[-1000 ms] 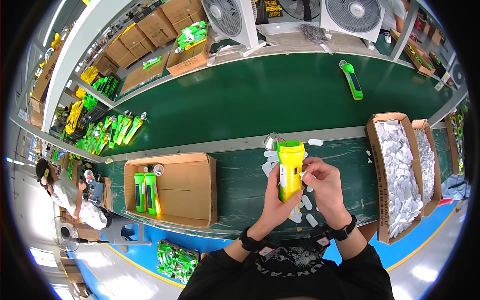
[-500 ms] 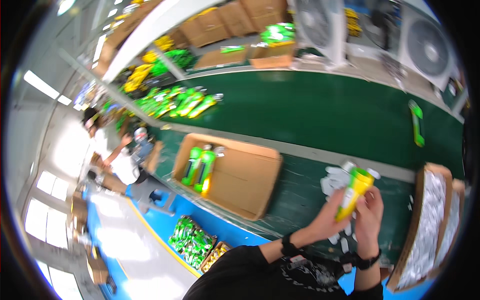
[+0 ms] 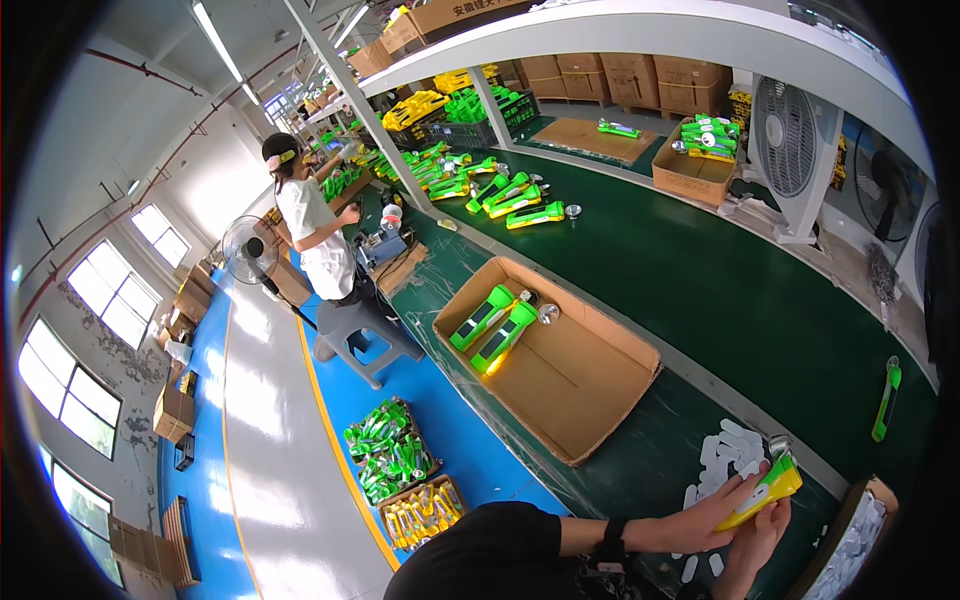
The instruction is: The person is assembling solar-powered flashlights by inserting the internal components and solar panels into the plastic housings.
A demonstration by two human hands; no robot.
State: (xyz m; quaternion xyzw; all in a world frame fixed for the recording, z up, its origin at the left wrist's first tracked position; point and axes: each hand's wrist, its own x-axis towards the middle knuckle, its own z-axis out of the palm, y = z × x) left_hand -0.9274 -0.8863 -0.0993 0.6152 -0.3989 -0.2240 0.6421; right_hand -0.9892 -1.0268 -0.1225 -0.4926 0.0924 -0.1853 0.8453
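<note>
I see the long green workbench (image 3: 700, 290) filling most of my view, running from the shelving at the far end down to my own corner at the lower right. On it, near the middle, sits an open cardboard box (image 3: 590, 385) with two green and yellow flashlights (image 3: 492, 327) lying side by side at its far end, the rest of its floor bare. A white fan (image 3: 790, 150) stands on the far side of the bench, and a co-worker (image 3: 315, 225) in a white shirt works further up the line beside more flashlights.

Down by me, a scatter of small white labels (image 3: 722, 452) lies on the bench surface. Just beside them, both of my hands are on one yellow flashlight (image 3: 762, 490), which is tilted and held just above the bench at the lower right, its metal head pointing away from me. My left hand (image 3: 712, 520) is closed along its underside; my right hand (image 3: 755, 545) comes up from below, fingers against the body, though how firmly they wrap I cannot tell.

I judge this as the labelling step, with the piece in hand. The next move, to my mind, calls for a steady hold by the left while the right presses a label flat and square
</note>
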